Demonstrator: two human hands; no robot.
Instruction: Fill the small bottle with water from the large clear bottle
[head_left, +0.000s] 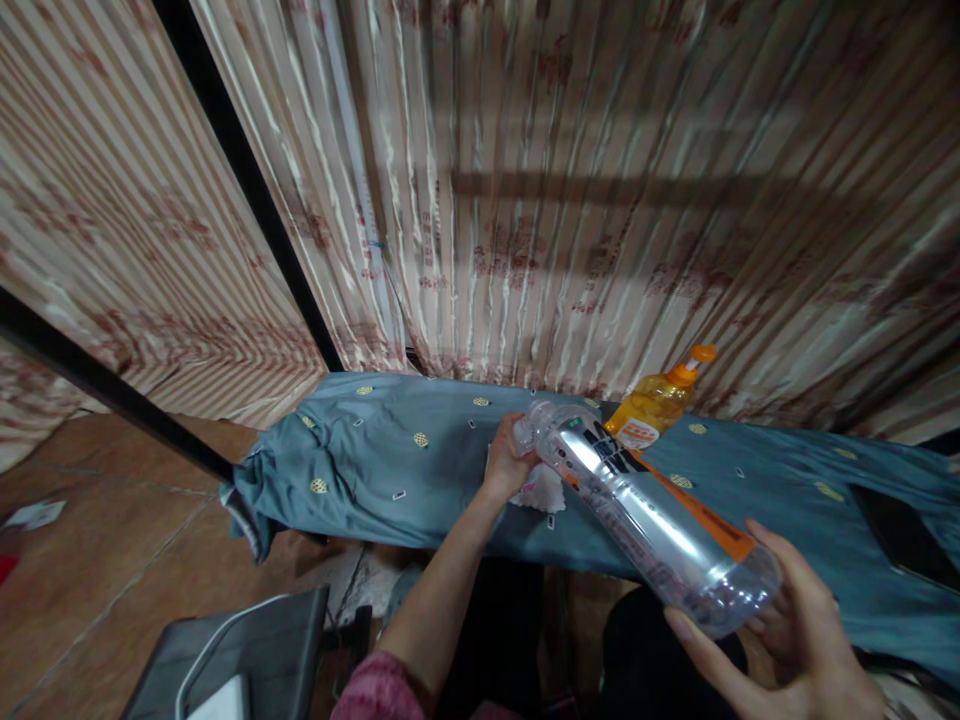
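Observation:
A large clear plastic bottle (637, 500) with a silver, black and orange label is held tilted in front of me, its neck to the upper left. My left hand (510, 460) is closed around the neck end, and its fingertips are partly hidden there. At the base, my right hand (787, 640) grips the bottle between thumb and fingers. Just below my left hand lies a white scrap with pink marks (544, 490), possibly paper or cloth. Behind the bottle stands a yellow pump bottle (654, 405) with an orange top, partly covered by it.
A blue-green patterned cloth (375, 450) covers the narrow table. On its right lies a dark flat phone-like object (907, 535). At lower left is a grey stool or case (247, 640) with a white device and cable (225, 690). Striped curtains (525, 200) and black poles (247, 180) enclose the space.

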